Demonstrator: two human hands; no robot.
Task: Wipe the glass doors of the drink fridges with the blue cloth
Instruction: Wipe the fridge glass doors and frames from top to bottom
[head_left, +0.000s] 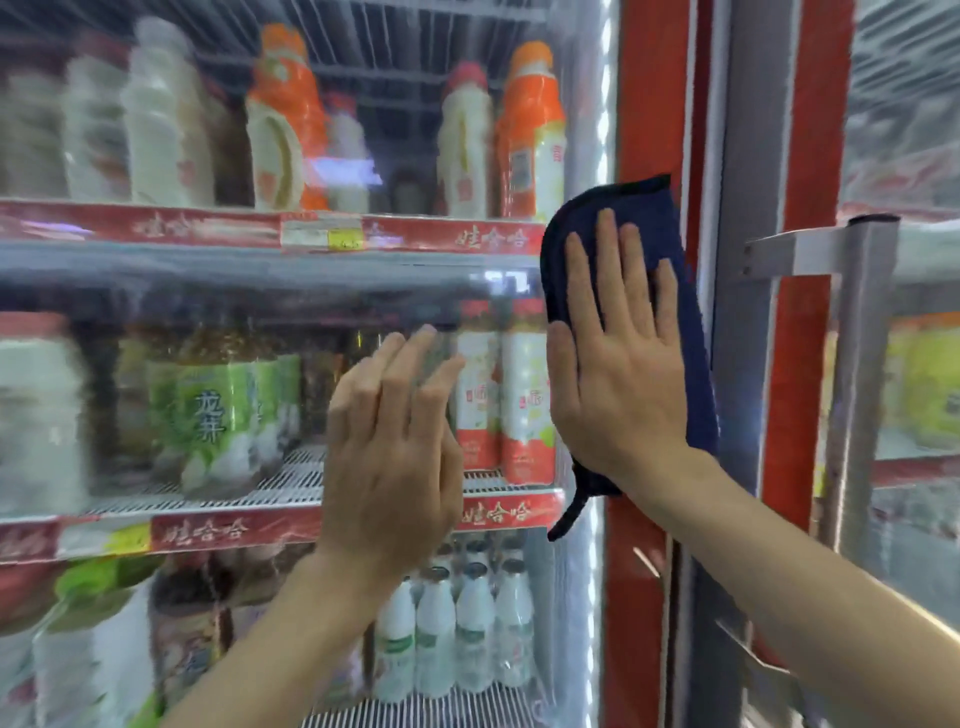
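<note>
Right hand (621, 364) is flat and open, fingers spread, pressing the blue cloth (636, 291) against the glass door (311, 291) at its right edge, by the red frame (649, 104). Left hand (392, 441) is open too, fingers loosely curled, holding nothing. Behind the glass, blurry bottles (527, 135) on shelves (260, 228).

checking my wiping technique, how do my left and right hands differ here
The right hand lies flat with fingers spread, pressing the blue cloth against the right edge of the glass door. The left hand holds nothing, and its fingers are loosely curled.

The right hand sits higher, near the red door frame; the left hand is lower and nearer the middle of the door.

Both are bare and raised, backs towards the camera.
</note>
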